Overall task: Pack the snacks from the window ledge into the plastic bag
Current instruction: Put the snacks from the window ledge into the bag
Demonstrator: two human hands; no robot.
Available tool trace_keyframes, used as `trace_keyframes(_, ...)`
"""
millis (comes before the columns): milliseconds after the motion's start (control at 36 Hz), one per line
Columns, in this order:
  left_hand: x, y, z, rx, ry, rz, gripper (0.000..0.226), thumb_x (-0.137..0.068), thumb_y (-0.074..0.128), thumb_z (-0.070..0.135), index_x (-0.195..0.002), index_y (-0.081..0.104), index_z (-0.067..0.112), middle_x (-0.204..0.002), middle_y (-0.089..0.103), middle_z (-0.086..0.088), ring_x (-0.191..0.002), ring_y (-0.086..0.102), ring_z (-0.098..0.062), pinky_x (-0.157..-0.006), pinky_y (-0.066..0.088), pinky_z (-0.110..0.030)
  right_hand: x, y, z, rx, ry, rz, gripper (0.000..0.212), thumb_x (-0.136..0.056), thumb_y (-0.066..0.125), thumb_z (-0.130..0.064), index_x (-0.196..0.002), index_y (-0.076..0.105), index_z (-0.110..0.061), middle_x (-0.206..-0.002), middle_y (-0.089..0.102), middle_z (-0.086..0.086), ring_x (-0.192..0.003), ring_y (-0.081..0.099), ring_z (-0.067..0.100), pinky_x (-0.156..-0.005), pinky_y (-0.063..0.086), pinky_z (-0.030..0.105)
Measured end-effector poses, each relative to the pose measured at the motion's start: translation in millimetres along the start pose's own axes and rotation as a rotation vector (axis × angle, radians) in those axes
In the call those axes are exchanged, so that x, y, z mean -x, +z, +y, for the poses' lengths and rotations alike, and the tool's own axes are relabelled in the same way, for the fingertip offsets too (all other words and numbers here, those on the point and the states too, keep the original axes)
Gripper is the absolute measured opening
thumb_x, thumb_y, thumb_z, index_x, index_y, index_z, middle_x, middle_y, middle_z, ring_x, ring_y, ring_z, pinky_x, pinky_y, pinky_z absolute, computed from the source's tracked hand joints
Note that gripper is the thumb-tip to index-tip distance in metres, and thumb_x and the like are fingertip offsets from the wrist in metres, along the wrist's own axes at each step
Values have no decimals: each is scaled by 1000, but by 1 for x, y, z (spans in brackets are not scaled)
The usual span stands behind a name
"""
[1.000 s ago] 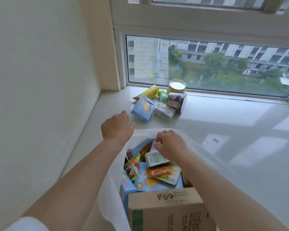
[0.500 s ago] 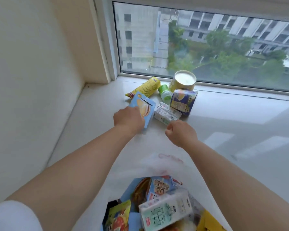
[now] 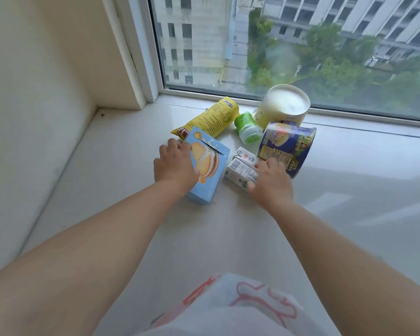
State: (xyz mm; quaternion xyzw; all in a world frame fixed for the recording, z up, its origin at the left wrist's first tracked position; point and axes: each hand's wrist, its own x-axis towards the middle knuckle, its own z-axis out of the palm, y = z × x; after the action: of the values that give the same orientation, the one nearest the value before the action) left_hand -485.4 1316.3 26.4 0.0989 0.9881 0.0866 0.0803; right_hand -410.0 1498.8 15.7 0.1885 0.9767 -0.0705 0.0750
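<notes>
Left hand [image 3: 176, 164]: fingers curled over the blue box [image 3: 207, 166], gripping it
Right hand [image 3: 272, 181]: fingers curled round the white carton [image 3: 240, 170], on the ledge [image 3: 131, 166]

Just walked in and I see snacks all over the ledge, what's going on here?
A person is packing snacks from the window ledge into a plastic bag near their body. Their left hand grips a blue biscuit box; their right hand grasps a small white carton. A yellow packet, a green bottle, a blue tub and a yellow tub wait by the glass.
</notes>
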Motion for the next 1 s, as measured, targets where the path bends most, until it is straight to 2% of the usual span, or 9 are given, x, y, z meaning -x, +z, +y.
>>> trace_keyframes(111,-11,13,-8,125,-83,-48,72,-84,65,41,-141,29,17,-135,32,-10,-124,38,-29,-95,41,-41,-12,7,4,54,-4,-7,51,-86,54,-40,-130,46,-14,-126,42,9,-117,37,27,-93,39,37)
trace_keyframes(222,-22,24,-17,259,-186,-111,79,-81,68,40,-141,27,8,-137,36,-13,-126,43,-30,-97,40,-41,-17,15,2,64,-30,17,53,-82,59,-44,-126,49,-16,-127,40,7,-116,36,27,-91,39,37)
trace_keyframes(306,-28,32,-28,349,-278,-207,71,-80,68,46,-132,39,8,-133,46,-12,-122,47,-30,-93,42,-38,-16,22,2,117,-74,-5,54,-80,61,-48,-125,52,-20,-137,31,4,-123,30,27,-97,32,37)
trace_keyframes(417,-32,37,-40,473,-291,-303,62,-74,72,53,-120,53,18,-118,60,-2,-110,56,-24,-82,43,-30,-17,32,3,148,-131,-17,52,-75,63,-53,-117,58,-23,-147,18,0,-131,20,26,-106,22,41)
trace_keyframes(528,-29,40,-40,542,-303,-415,64,-62,79,57,-113,62,22,-111,66,0,-101,62,-22,-90,50,-34,-20,33,2,160,-141,-50,52,-72,62,-58,-114,57,-27,-152,10,1,-132,15,30,-109,20,44)
trace_keyframes(639,-21,48,-42,566,-346,-430,60,-66,76,58,-110,66,19,-109,69,-4,-100,64,-25,-94,50,-38,-25,22,2,195,-168,-85,53,-72,59,-62,-115,60,-30,-145,19,5,-126,21,33,-105,24,42)
trace_keyframes(750,-15,52,-42,590,-377,-438,61,-69,75,56,-114,64,17,-113,67,-4,-104,62,-26,-94,49,-36,-28,14,-2,210,-169,-119,59,-70,61,-62,-120,58,-31,-136,27,8,-121,26,33,-104,25,42)
trace_keyframes(917,-10,57,-44,651,-422,-486,63,-65,80,52,-112,63,13,-111,66,-4,-102,63,-26,-94,51,-39,-26,19,-2,255,-221,-240,64,-70,62,-62,-125,54,-31,-132,30,11,-120,33,31,-101,31,40)
trace_keyframes(1000,-5,65,-44,686,-463,-449,64,-66,80,49,-115,61,12,-113,65,-6,-102,62,-26,-93,51,-37,-26,20,-3,301,-223,-264,64,-71,60,-63,-127,53,-31,-131,31,11,-116,37,32,-97,34,41)
